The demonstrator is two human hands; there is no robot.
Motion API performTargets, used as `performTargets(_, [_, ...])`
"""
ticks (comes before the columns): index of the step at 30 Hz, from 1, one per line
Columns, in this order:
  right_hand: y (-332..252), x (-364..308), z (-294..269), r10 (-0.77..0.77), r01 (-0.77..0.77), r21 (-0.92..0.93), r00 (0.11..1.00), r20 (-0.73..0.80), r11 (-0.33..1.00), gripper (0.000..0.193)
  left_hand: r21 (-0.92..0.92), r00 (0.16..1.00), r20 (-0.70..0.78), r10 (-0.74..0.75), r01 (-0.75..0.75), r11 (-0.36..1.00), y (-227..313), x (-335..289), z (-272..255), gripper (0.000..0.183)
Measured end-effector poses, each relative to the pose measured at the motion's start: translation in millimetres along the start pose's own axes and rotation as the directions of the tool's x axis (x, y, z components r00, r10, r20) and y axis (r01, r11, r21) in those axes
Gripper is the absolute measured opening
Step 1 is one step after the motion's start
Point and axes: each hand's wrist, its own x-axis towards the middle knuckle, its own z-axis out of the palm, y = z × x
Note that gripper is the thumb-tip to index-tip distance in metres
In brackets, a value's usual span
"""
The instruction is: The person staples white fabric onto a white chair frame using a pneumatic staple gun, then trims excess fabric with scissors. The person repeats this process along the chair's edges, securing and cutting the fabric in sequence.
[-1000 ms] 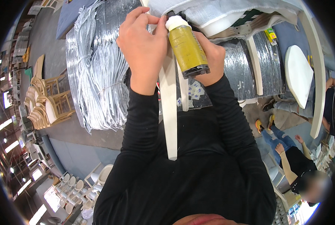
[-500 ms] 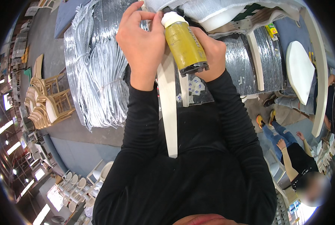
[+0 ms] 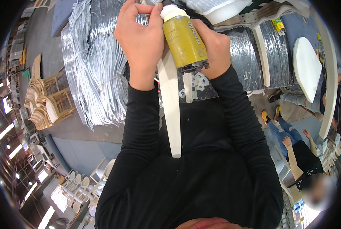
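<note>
1. Left hand [image 3: 141, 40]: thumb and forefinger close together, top centre; I cannot tell what they pinch.
2. Right hand [image 3: 215, 47]: curled around the tool's far side, fingertips hidden.
3. Yellow-green cylindrical tool [image 3: 185, 44], upper centre, between them.
4. Below, a smooth, tapering pale leg [image 3: 171, 107].
5. Upper left, shiny, stringy grey strips [image 3: 98, 82].
6. Upper right, a small yellow-green box [image 3: 278, 26], contents hidden.
</note>
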Motion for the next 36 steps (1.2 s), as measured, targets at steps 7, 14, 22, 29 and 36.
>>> performTargets(7, [-1,-1,0,-0.015,0.016,0.003,0.999,-0.04,1.0,0.066,-0.022,0.997,0.015,0.072,-0.071,0.997,12,1,-2,0.017])
performTargets(14, [-5,4,-2,0.022,-0.021,-0.026,0.999,0.028,0.999,0.067,-0.162,1.0,-0.013,0.017,-0.018,0.987,4,-1,7,0.014])
performTargets(22, [1,1,-4,0.051,-0.041,-0.112,0.995,0.085,0.993,0.068,0.003,0.996,0.047,0.069,-0.07,0.998,11,-1,-3,0.012])
performTargets(29, [6,10,-14,-0.018,0.04,-0.191,0.993,0.116,0.981,0.066,0.072,0.982,-0.003,0.19,-0.189,0.979,-13,1,6,0.012])
performTargets(36, [8,13,-2,0.038,-0.038,0.006,0.999,0.011,0.999,0.066,0.125,0.958,0.042,0.284,-0.287,0.95,-31,26,10,0.021])
